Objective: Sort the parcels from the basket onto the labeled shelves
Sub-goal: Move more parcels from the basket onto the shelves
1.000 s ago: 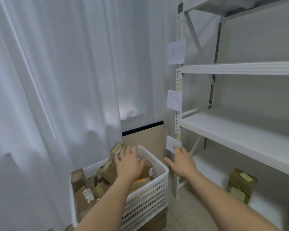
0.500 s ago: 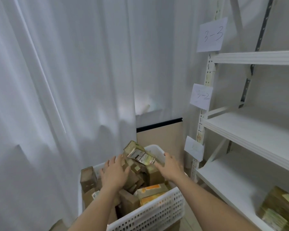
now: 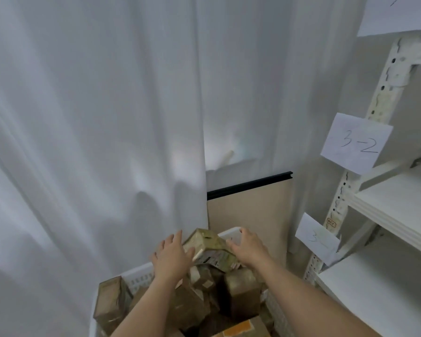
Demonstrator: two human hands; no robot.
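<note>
Both hands flank one brown cardboard parcel (image 3: 210,249) at the top of the heap. Left hand (image 3: 171,257) lies flat against the parcel's left side, fingers straight and spread, thumb along its lower edge; right hand (image 3: 249,246) touches the parcel's right side with fingers loosely bent; whether it actually grasps the parcel cannot be told. The parcel is a tape-wrapped, glossy rectangular box, tilted with one corner up and a printed white label on its lower face. It rests on the pile at the far end of the white plastic basket (image 3: 141,276), whose walls are a lattice of small slots. Other brown boxes (image 3: 241,294) are heaped below it at all angles, one upright box (image 3: 108,304) standing against the basket's left wall and one with an orange panel (image 3: 238,328) at the near edge. To the right stands a white metal shelf unit (image 3: 399,210) with a perforated upright and smooth flat boards. Paper labels hang on the upright: one reads "3-2" (image 3: 356,143), a lower one (image 3: 317,238) is only partly legible. Behind the basket hang soft, pleated white curtains (image 3: 95,117), and a beige panel (image 3: 249,210) topped by a black strip.
</note>
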